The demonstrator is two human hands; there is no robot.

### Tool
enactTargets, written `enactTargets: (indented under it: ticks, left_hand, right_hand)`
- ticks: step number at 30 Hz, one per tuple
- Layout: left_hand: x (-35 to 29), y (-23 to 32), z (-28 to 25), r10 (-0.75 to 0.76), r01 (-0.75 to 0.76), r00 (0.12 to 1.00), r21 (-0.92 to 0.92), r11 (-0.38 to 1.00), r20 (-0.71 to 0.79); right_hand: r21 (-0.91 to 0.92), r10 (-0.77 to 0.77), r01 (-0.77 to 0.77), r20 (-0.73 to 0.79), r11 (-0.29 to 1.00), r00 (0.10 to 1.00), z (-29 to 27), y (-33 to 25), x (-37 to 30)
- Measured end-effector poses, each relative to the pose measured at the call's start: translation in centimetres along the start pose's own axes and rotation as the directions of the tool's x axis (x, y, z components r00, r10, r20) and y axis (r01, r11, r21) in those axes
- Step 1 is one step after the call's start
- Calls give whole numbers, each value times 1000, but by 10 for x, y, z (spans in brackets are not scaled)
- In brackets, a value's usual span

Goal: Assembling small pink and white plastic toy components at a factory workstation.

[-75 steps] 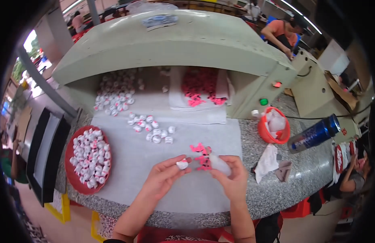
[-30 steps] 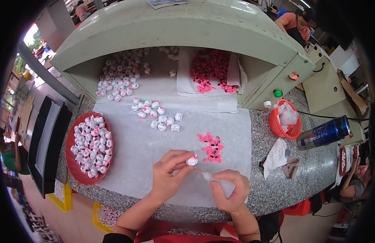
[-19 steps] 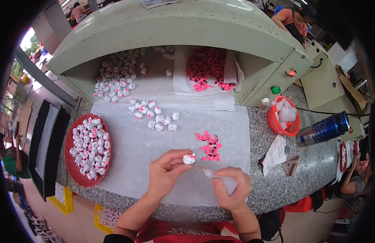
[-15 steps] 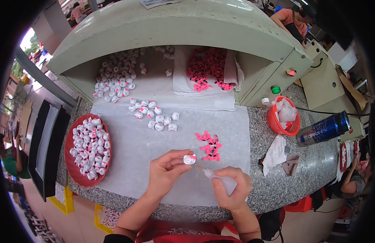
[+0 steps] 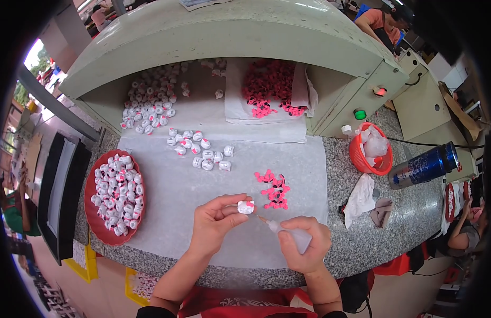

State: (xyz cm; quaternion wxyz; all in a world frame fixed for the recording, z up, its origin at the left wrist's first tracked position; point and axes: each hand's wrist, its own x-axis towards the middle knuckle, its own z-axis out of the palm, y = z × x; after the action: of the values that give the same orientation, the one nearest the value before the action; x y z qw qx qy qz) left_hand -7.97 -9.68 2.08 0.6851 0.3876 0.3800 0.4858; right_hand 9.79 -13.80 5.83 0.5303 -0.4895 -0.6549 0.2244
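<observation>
My left hand (image 5: 212, 220) pinches a small white rounded piece with a pink patch (image 5: 246, 207) between thumb and fingertips. In my right hand (image 5: 307, 245) is a whitish squeeze bottle (image 5: 294, 237), its thin nozzle pointing at the piece's right side; whether the tip touches I cannot tell. Just beyond my hands lies a loose cluster of small pink parts with dark spots (image 5: 274, 190). Farther left, several similar white pieces (image 5: 207, 159) sit on the white sheet (image 5: 166, 212).
A red scalloped dish (image 5: 112, 236) heaped with white pieces stands at left. The pale green open-fronted cabinet (image 5: 224, 40) holds more white pieces and a pink pile (image 5: 272, 87). At right are an orange basket (image 5: 381, 170), a blue tumbler (image 5: 423, 168) and a crumpled cloth (image 5: 359, 201).
The white piece has turned a little in my left fingers and shifted slightly left. My right hand keeps the bottle at nearly the same place.
</observation>
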Motion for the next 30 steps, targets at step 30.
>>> enactTargets:
  ticks: [30]
  left_hand:
    - [5, 1, -6, 55, -63, 985, -42, 997, -162]
  right_hand:
    - [180, 636, -664, 190, 726, 748, 14, 42, 12]
